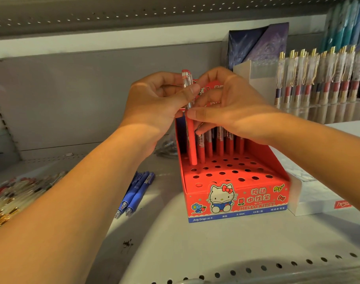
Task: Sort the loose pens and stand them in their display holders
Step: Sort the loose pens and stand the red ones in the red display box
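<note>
Left grip [152,107] pinches red pen [191,140] by its clear top, right grip [236,107] pinches mid-barrel; I have its tip at holder [236,203] back-left corner. Any tilt may miss the hole.

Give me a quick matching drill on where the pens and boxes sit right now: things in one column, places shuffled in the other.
Things:
1. red pen
2. blue pens
3. gold-clipped pens
4. white box

Places:
A. standing in the clear holder, back right
B. lying flat on the shelf, left of the red box
C. on the shelf, right of the red box
D. held upright by the left hand and right hand over the red box's back row

Pairs: 1-D, 2-B, 3-A, 4-C
</note>
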The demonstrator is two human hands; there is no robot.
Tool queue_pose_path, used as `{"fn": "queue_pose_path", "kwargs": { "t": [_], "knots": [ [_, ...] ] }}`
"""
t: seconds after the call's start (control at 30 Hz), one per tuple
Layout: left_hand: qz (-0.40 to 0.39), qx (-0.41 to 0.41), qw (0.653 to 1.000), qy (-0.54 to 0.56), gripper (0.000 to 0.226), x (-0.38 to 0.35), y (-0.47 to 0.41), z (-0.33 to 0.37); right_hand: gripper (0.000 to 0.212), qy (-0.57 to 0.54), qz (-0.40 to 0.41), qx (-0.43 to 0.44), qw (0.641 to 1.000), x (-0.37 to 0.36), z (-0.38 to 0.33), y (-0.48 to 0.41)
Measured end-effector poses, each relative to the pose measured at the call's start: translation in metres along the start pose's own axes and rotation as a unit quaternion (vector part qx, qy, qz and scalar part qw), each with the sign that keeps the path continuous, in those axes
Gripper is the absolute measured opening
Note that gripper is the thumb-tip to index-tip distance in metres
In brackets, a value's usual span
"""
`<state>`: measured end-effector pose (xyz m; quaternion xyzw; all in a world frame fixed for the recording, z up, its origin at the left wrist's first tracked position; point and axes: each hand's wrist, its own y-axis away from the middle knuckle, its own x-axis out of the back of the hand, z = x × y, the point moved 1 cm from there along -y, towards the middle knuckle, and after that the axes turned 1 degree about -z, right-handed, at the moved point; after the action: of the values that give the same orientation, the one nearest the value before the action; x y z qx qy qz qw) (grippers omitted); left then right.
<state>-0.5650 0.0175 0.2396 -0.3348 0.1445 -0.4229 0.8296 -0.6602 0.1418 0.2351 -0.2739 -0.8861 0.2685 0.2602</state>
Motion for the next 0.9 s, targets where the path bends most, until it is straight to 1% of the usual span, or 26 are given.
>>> {"fn": "queue_pose_path", "kwargs": {
  "t": [0.1, 0.2, 0.27, 0.33, 0.4, 0.47, 0.57, 0.7, 0.8, 0.9],
  "knots": [
    [0.002, -0.003, 1.000, -0.022, 0.015, 0.000, 0.000, 0.001, 0.039, 0.023, -0.003, 0.001, 1.000, 0.000, 0.001, -0.001],
    [0.013, 0.017, 0.999, -0.044, 0.011, 0.001, -0.001, 0.000, 0.044, 0.044, 0.002, 0.003, 0.999, 0.001, 0.001, -0.002],
    [0.038, 0.053, 0.996, -0.065, 0.013, 0.003, -0.004, -0.002, 0.052, 0.058, 0.009, 0.003, 0.998, 0.005, 0.001, -0.004],
    [0.068, 0.112, 0.988, -0.085, 0.018, 0.007, -0.007, -0.006, 0.062, 0.084, 0.020, -0.002, 0.996, 0.010, 0.001, -0.005],
    [0.073, 0.168, 0.975, -0.124, 0.015, 0.010, -0.006, -0.010, 0.066, 0.113, 0.029, -0.011, 0.993, 0.015, 0.001, -0.006],
    [0.049, 0.220, 0.963, -0.151, 0.009, 0.009, -0.003, -0.015, 0.064, 0.141, 0.036, -0.019, 0.989, 0.019, 0.002, -0.006],
    [0.001, 0.300, 0.940, -0.161, 0.019, 0.007, 0.003, -0.021, 0.062, 0.194, 0.043, -0.029, 0.980, 0.024, 0.004, -0.007],
    [-0.086, 0.371, 0.913, -0.146, 0.020, 0.004, 0.011, -0.024, 0.060, 0.228, 0.049, -0.046, 0.971, 0.026, 0.009, -0.007],
    [-0.137, 0.382, 0.903, -0.141, 0.034, 0.000, 0.013, -0.027, 0.060, 0.237, 0.048, -0.060, 0.968, 0.024, 0.011, -0.006],
    [-0.165, 0.362, 0.905, -0.149, 0.037, -0.001, 0.012, -0.031, 0.058, 0.246, 0.043, -0.077, 0.965, 0.022, 0.014, -0.006]
  ]
}}
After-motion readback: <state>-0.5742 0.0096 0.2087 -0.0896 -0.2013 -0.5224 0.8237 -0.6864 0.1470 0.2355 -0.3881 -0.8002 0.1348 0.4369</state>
